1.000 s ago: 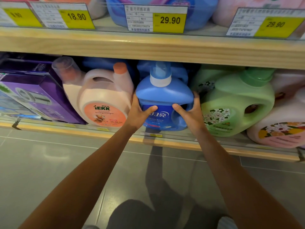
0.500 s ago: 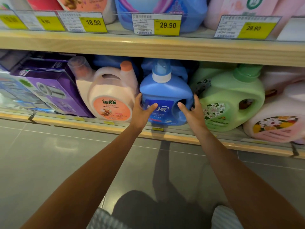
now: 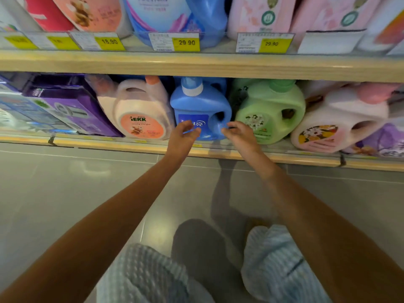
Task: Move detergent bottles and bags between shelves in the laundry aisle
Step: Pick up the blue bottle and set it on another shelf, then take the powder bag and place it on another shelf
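Both hands have come off the bottle. Half a second ago the left hand point(image 3: 183, 134) and the right hand point(image 3: 238, 134) were pressed flat against the two sides of the blue plastic detergent bottle with the pale blue cap point(image 3: 200, 108); now they hang just in front of it, fingers loosely curled and holding nothing, with blurred fingertips that suggest they are pulling back toward the body. Whether a fingertip of either hand brushes the label I cannot tell through the blur.

The bottle itself stands upright on the lower wooden shelf point(image 3: 91, 143), tucked between the peach jug with the orange round label point(image 3: 140, 114) on its left and the green handled jug with the flower label point(image 3: 269, 112) on its right, touching or nearly touching both. It sits a little further back from the shelf lip than it did a second ago, under the upper wooden shelf point(image 3: 196, 64) with its yellow price tags.

My reading is that this placement is finished: the bottle is seated in its slot and released. With both hands free, the next item to shift can be chosen, on either shelf.
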Available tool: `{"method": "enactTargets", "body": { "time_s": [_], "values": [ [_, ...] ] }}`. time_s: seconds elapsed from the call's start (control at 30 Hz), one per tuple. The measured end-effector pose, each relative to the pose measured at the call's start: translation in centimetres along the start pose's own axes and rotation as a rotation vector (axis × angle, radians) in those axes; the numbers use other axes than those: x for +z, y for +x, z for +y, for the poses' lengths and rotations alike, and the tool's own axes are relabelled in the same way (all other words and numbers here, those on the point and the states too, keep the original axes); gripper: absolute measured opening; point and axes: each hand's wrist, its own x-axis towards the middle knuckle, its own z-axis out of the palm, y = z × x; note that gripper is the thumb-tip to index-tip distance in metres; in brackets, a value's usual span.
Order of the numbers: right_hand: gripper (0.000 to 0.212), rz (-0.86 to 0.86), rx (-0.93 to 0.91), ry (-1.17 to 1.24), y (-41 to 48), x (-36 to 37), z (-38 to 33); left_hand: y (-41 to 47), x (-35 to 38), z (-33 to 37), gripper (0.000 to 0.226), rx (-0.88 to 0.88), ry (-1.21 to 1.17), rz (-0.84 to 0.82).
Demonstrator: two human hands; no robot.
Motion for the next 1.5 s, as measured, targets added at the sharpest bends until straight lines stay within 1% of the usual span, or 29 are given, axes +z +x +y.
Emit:
{"method": "enactTargets", "body": {
  "time_s": [0.17,0.3,0.47,0.53,0.6,0.67,0.7,0.77,0.83,0.97,1.1,1.23,1.33,1.43,1.5],
  "values": [
    [0.026,-0.116,0.047,-0.039,-5.9,-4.1,-5.3,-6.0,-0.9,7.0,0.034,-0.039,0.076,-0.067],
    [0.005,-0.178,0.029,-0.045,-11.1,-8.8,-11.4,-11.3,-2.3,14.0,0.034,-0.032,0.166,-0.118],
    [0.010,-0.121,-0.025,0.008,-19.3,-15.8,-20.6,-18.6,-3.5,24.3,0.031,0.039,0.237,-0.195],
    [0.004,-0.104,-0.038,0.019,-22.9,-19.1,-24.1,-21.8,-3.2,28.8,0.030,0.075,0.266,-0.233],
    [0.017,-0.082,-0.046,0.022,-26.4,-22.7,-27.2,-25.2,-2.4,33.2,0.030,0.105,0.265,-0.267],
    [0.022,-0.058,-0.066,0.021,-29.8,-26.6,-30.0,-28.7,-1.2,37.6,0.031,0.149,0.252,-0.306],
    [0.022,-0.049,-0.084,0.009,-31.5,-28.6,-31.3,-30.4,-0.5,39.6,0.032,0.169,0.252,-0.324],
    [0.014,-0.013,-0.113,0.002,-34.6,-33.0,-33.2,-33.9,1.4,43.2,0.033,0.203,0.257,-0.354],
    [0.009,0.020,-0.153,0.007,-37.6,-37.5,-34.3,-37.3,3.7,46.4,0.034,0.250,0.263,-0.386],
    [0.016,0.079,-0.215,-0.016,-42.6,-46.3,-34.7,-43.9,9.6,50.9,0.041,0.318,0.283,-0.462],
    [0.005,0.132,-0.243,-0.001,-46.9,-54.8,-33.5,-50.9,16.2,53.7,0.038,0.375,0.251,-0.463],
    [0.010,0.201,-0.317,-0.013,-50.9,-62.4,-33.1,-57.1,22.2,56.8,0.034,0.432,0.202,-0.452],
    [0.016,0.214,-0.361,-0.014,-53.1,-67.2,-33.3,-60.6,25.8,59.2,0.033,0.443,0.163,-0.463],
    [0.007,0.216,-0.383,0.019,-53.9,-71.6,-34.0,-62.8,28.9,61.7,0.033,0.486,0.137,-0.472],
    [0.008,0.243,-0.412,0.030,-53.9,-74.3,-34.5,-63.6,30.9,63.2,0.035,0.516,0.137,-0.479]
  ]
}}
